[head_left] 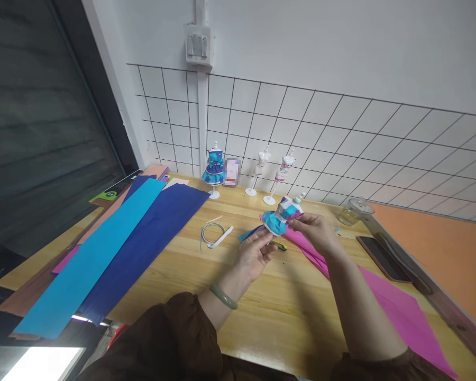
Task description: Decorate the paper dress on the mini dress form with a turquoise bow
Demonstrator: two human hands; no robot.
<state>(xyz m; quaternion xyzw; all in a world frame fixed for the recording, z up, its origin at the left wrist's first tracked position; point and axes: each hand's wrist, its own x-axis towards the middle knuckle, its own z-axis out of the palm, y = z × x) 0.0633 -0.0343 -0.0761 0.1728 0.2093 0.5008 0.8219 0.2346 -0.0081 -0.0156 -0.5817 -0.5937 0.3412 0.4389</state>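
A miniature dress form (289, 210) is held tilted above the table, its white neck knob pointing up and right. It wears a turquoise, white and magenta bodice and a short turquoise skirt (275, 224) with a white hem. My left hand (256, 254) is closed around its lower end, just under the skirt; the stand is hidden by my fingers. At the bodice's right side, my right hand (316, 232) pinches the form near the waist. A yellow cutter (280, 245) lies just beneath, partly covered by my left fingers. Bright pink crepe paper (307, 252) stretches out behind and under my right arm.
Long blue (150, 233) and turquoise crepe paper (99, 248) sheets cover the left side. Mid-table lies a coil of white ribbon (216, 234). A dressed form (214, 169) and two paler forms (261, 165) stand by the wall grid. A phone (383, 257) and glass jar (348, 214) are right.
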